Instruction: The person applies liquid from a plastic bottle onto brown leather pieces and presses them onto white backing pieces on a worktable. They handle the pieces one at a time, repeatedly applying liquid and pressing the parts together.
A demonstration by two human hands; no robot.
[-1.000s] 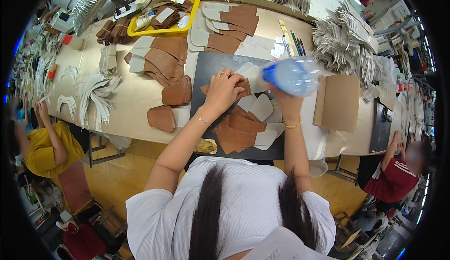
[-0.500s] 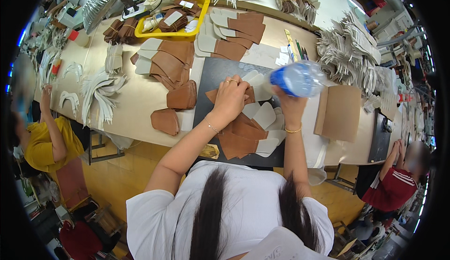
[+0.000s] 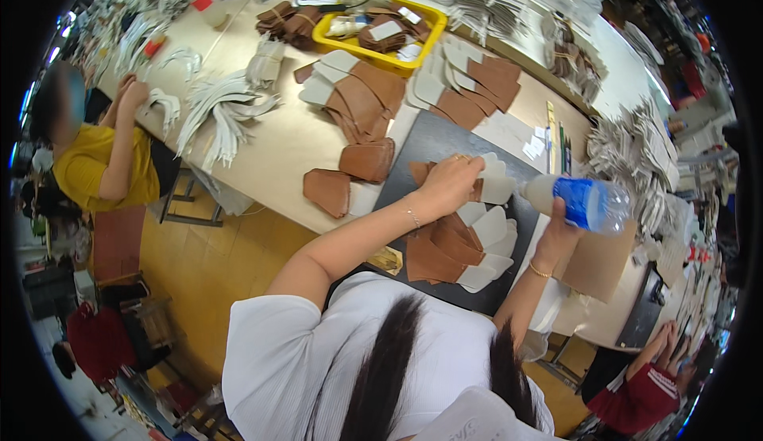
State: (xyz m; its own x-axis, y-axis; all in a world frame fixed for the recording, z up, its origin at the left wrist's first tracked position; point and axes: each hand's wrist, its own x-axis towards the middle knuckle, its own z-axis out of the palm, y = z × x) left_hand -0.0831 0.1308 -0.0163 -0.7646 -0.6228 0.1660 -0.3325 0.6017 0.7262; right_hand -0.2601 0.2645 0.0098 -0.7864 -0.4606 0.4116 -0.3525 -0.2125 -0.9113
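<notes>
My right hand (image 3: 559,238) grips a clear plastic bottle (image 3: 584,203) with a blue label. The bottle lies nearly sideways in the air, its milky white end towards the left and its clear base to the right. My left hand (image 3: 451,187), fingers bent and together, presses on a fan of brown leather pieces with white ends (image 3: 498,183) on a black board (image 3: 389,195). Its fingertips are partly hidden. Closer to me on the board, a second fan of brown leather pieces (image 3: 435,250) spreads out, its white ends overlapping at the right.
Stacked brown leather pieces (image 3: 327,192) lie left of the board, with more fans (image 3: 366,95) behind. A yellow basket (image 3: 433,24) holds bundled pieces. Pens (image 3: 561,148), a brown card sheet (image 3: 600,262) and pale strips (image 3: 636,147) lie right. Co-workers sit at both sides.
The view has turned, so the table appears slanted. The bottle, blurred before, is now sharper and tipped more sideways, its milky end near the white ends. My left hand stays on the leather.
</notes>
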